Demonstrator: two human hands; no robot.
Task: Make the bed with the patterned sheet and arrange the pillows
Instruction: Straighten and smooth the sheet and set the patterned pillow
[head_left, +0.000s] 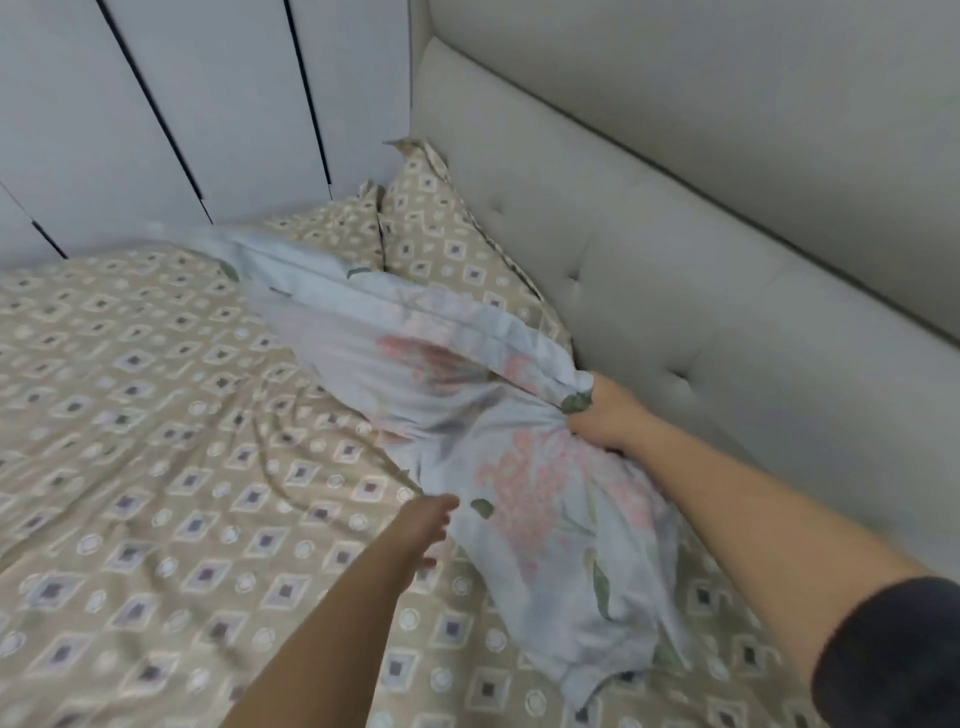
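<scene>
The left hand (426, 525), fingers loosely spread (blurred), sits just beside a pale blue floral pillow (415, 374) lying on the beige diamond-patterned sheet (130, 415); the right hand (602, 415) grips its bunched edge. Beyond, matching beige pillows (436, 234) lean by the grey tufted headboard (675, 260).

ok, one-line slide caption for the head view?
Right hand grips a floral pillow near the headboard; left hand reaches toward it over the patterned sheet.

One wide camera rides on my head, facing forward and down, close over the patterned sheet (156, 415). My left hand (422, 525) and right hand (605, 415) enter from below, the floral pillow (415, 374) sits mid-frame, and the headboard (675, 270) crosses the upper right.
</scene>
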